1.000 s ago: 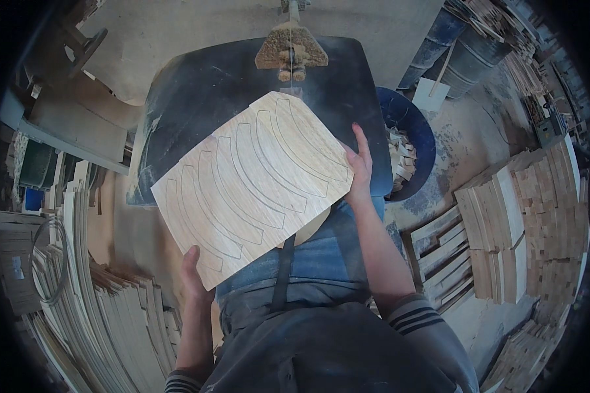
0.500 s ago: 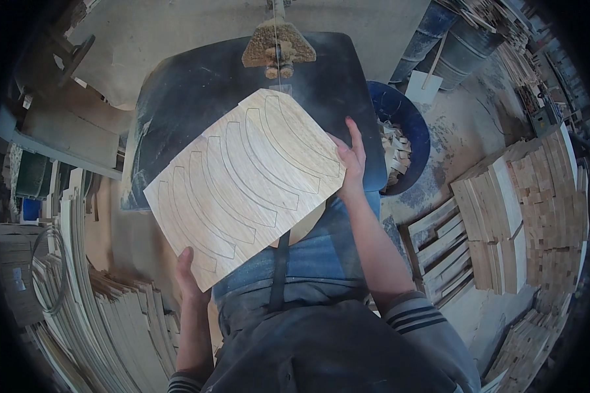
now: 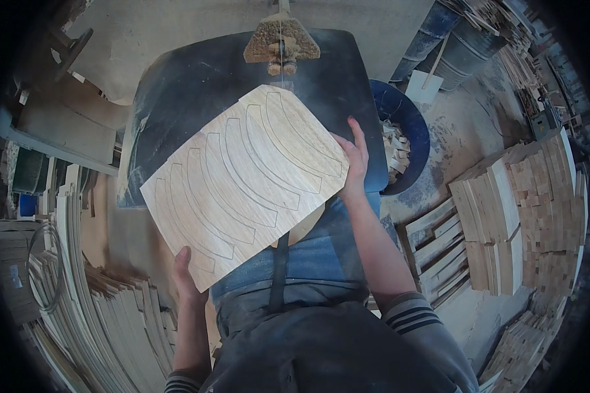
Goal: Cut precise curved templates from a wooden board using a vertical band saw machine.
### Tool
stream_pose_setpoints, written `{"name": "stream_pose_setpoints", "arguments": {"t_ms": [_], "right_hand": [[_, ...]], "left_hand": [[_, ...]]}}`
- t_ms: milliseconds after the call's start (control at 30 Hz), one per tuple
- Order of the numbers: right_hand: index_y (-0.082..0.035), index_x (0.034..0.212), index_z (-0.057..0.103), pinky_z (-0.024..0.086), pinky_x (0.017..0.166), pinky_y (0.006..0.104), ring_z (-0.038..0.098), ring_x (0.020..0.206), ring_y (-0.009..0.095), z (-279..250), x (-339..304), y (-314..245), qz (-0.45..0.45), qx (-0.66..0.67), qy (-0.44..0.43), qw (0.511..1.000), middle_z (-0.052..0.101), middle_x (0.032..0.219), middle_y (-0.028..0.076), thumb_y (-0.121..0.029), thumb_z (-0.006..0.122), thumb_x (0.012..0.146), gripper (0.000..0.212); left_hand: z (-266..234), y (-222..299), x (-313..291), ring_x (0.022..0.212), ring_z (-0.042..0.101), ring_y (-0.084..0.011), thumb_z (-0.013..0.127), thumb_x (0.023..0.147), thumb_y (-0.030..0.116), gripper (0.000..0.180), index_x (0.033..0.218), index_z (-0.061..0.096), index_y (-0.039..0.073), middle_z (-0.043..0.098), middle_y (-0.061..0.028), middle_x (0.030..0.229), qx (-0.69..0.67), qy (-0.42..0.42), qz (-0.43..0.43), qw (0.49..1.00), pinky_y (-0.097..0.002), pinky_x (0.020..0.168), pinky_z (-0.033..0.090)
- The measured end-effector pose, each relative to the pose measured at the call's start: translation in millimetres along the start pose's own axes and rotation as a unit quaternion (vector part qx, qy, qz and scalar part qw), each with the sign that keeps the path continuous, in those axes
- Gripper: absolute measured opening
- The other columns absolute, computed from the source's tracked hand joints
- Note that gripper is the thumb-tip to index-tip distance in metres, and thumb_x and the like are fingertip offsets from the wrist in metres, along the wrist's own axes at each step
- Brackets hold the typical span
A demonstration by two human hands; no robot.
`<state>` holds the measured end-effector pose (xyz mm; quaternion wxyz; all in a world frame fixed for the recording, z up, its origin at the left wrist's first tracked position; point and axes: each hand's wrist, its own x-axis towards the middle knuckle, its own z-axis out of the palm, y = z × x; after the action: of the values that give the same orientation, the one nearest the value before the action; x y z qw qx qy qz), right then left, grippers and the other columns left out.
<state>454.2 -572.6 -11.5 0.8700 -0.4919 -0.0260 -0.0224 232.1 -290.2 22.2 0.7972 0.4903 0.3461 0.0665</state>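
Note:
A flat, pale wooden board (image 3: 239, 190) with several curved outlines drawn across it lies tilted between my hands. At its lower left corner, my left hand (image 3: 189, 275) grips the edge, thumb on top and fingers hidden beneath. My right hand (image 3: 353, 164) holds the right edge, one finger stretched up past it. The board's far corner reaches close to the thin blade (image 3: 282, 73) of a band saw; whether they touch I cannot tell. Underneath is the dark saw table (image 3: 177, 85). Above the blade's lower stretch sits the dust-caked blade guide (image 3: 282, 46).
A blue tub (image 3: 418, 157) of offcuts stands right of the saw table. Farther right are large stacks of cut wood pieces (image 3: 491, 216) and a slatted wooden rack (image 3: 439, 245). Long thin boards (image 3: 111, 321) lean at the left. A dustpan (image 3: 424, 87) stands by dark barrels.
The whole view has shifted slightly. The board and both hands keep nearly the same pose and grip, with the far corner still near the blade.

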Motion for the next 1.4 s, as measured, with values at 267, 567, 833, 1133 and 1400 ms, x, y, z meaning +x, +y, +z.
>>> {"name": "stream_pose_setpoints", "arguments": {"t_ms": [267, 567, 833, 1133, 1400], "right_hand": [[-0.001, 0.146, 0.024, 0.047, 0.094, 0.033, 0.062, 0.105, 0.026, -2.6, 2.6, 5.2, 0.002, 0.016, 0.004, 1.0, 0.063, 0.113, 0.024, -0.02, 0.046, 0.091, 0.063], [-0.001, 0.146, 0.025, 0.048, 0.091, 0.0313, 0.063, 0.102, 0.024, -2.8, 4.3, 5.9, 0.003, 0.025, 0.006, 1.0, 0.064, 0.112, 0.024, -0.014, 0.044, 0.091, 0.059], [0.001, 0.144, 0.027, 0.049, 0.092, 0.0336, 0.064, 0.102, 0.027, -0.8, 6.0, 7.8, -0.002, -0.001, 0.013, 1.0, 0.064, 0.112, 0.025, -0.022, 0.041, 0.092, 0.058], [0.0, 0.144, 0.027, 0.05, 0.091, 0.0351, 0.064, 0.101, 0.028, -2.3, 9.0, 9.0, -0.005, -0.02, 0.01, 1.0, 0.063, 0.112, 0.025, -0.023, 0.042, 0.092, 0.059], [0.004, 0.14, 0.034, 0.047, 0.091, 0.0283, 0.063, 0.098, 0.02, 1.7, 8.1, 9.5, -0.011, 0.007, 0.024, 1.0, 0.065, 0.11, 0.02, -0.017, 0.044, 0.092, 0.054]], "left_hand": [[3.1, 2.5, 0.0, 0.115, 0.055, -0.0289, 0.057, 0.087, 0.039, 0.069, 0.137, 0.037, -0.004, 0.052, -0.0167, 0.126, -0.005, -0.006, 0.008, 1.0, -0.0402, 0.095, 0.045], [0.9, 2.8, 4.2, 0.114, 0.055, -0.0283, 0.056, 0.087, 0.039, 0.069, 0.137, 0.037, -0.004, 0.052, -0.0169, 0.126, 0.006, -0.002, 0.007, 1.0, -0.0396, 0.094, 0.045], [-2.9, 0.4, 9.4, 0.114, 0.055, -0.0287, 0.057, 0.086, 0.04, 0.07, 0.138, 0.037, -0.004, 0.052, -0.0169, 0.126, 0.001, 0.006, 0.01, 1.0, -0.0396, 0.094, 0.045], [-2.8, 3.6, 13.2, 0.115, 0.054, -0.0291, 0.057, 0.086, 0.04, 0.071, 0.138, 0.036, -0.004, 0.051, -0.0174, 0.128, 0.004, -0.018, 0.012, 1.0, -0.0398, 0.095, 0.045], [-1.6, 4.4, 17.1, 0.116, 0.054, -0.0286, 0.057, 0.086, 0.04, 0.072, 0.139, 0.035, -0.005, 0.051, -0.0172, 0.128, 0.006, -0.005, 0.018, 1.0, -0.0394, 0.095, 0.045]]}}
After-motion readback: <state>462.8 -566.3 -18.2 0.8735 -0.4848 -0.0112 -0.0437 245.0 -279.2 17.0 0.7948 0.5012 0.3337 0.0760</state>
